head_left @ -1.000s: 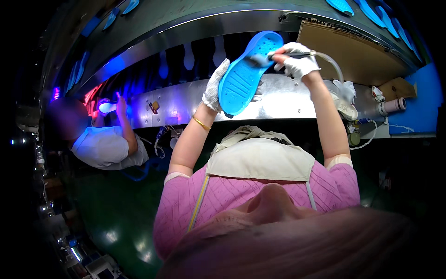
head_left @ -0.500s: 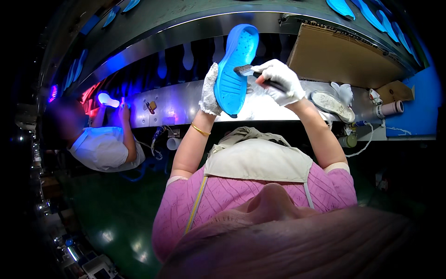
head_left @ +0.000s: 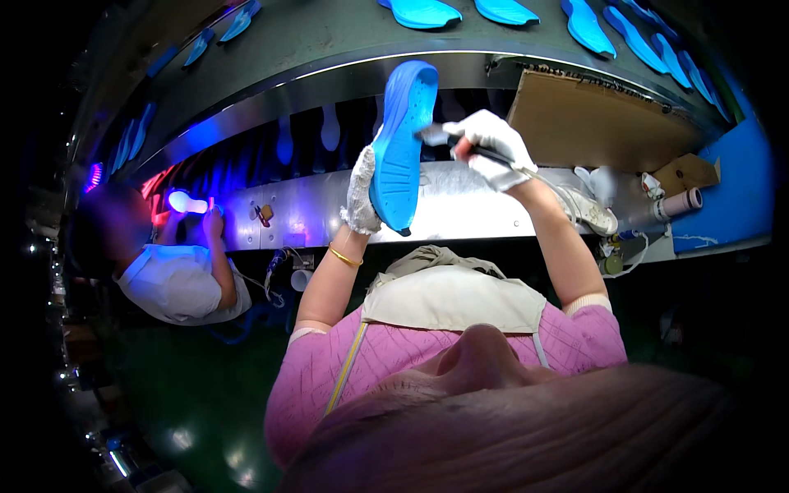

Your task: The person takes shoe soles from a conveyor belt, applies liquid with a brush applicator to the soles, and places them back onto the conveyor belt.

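A blue shoe sole stands up lengthwise in front of me, its ridged, hollowed face turned to the right. My left hand, in a white knit glove, grips it by the left edge near its lower end. In my gloved right hand is a brush with a dark handle and a pale metal collar. Its bristles are blurred and lie at the right edge of the sole, around mid-length; whether they touch it I cannot tell.
Several blue soles lie on the dark belt beyond a metal rail. A steel ledge runs below, with a cardboard box, a whitish sole and a pink roll at right. At left, a co-worker holds a glowing sole.
The sole has shifted slightly left and down in view with my left hand. The brush has moved from over the sole's middle to its right edge. More soles show on the belt.
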Available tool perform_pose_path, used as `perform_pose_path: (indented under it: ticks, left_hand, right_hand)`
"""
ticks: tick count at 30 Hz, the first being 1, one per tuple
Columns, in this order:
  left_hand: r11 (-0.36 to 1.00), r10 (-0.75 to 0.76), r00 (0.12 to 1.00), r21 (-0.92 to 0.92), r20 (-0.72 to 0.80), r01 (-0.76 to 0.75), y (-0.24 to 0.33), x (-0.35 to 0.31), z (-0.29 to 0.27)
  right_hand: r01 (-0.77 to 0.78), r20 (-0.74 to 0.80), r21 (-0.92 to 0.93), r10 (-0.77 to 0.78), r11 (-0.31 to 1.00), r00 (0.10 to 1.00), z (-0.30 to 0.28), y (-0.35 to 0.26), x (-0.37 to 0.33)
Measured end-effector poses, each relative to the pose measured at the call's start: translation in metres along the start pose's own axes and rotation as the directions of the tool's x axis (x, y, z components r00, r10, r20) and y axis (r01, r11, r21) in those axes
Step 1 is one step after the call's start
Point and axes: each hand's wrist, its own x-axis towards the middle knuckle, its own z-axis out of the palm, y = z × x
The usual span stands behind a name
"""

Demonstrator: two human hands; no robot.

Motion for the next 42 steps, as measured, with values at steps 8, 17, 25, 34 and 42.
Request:
perform_pose_path:
  ticks: [8, 17, 25, 34, 42]
  left_hand:
    - [1.0, -0.011, 0.991, 0.024, 0.131, 0.008, 0.025, 0.003, 0.005]
    - [0.988, 0.059, 0.981, 0.132, 0.183, -0.084, 0.041, 0.013, 0.011]
    - [0.991, -0.048, 0.934, -0.102, 0.353, 0.09, 0.04, 0.02, 0.025]
    - [0.979, -0.105, 0.916, -0.12, 0.386, 0.163, 0.06, 0.034, 0.01]
    - [0.997, 0.06, 0.986, -0.032, -0.154, -0.066, 0.216, 0.167, -0.045]
  right_hand:
    - [-0.022, -0.093, 0.265, 0.049, 0.964, 0.994, -0.021, -0.016, 0.017]
    - [0.01, 0.203, -0.087, 0.008, 0.996, 0.979, -0.038, -0.022, 0.047]
    - [0.143, -0.314, -0.158, -0.187, 0.977, 0.931, -0.005, -0.008, 0.069]
    - [0.029, -0.037, 0.19, -0.022, 0.981, 0.999, 0.04, -0.049, 0.016]
    - [-0.078, -0.344, 0.611, 0.354, 0.787, 0.87, 0.015, -0.046, 0.003]
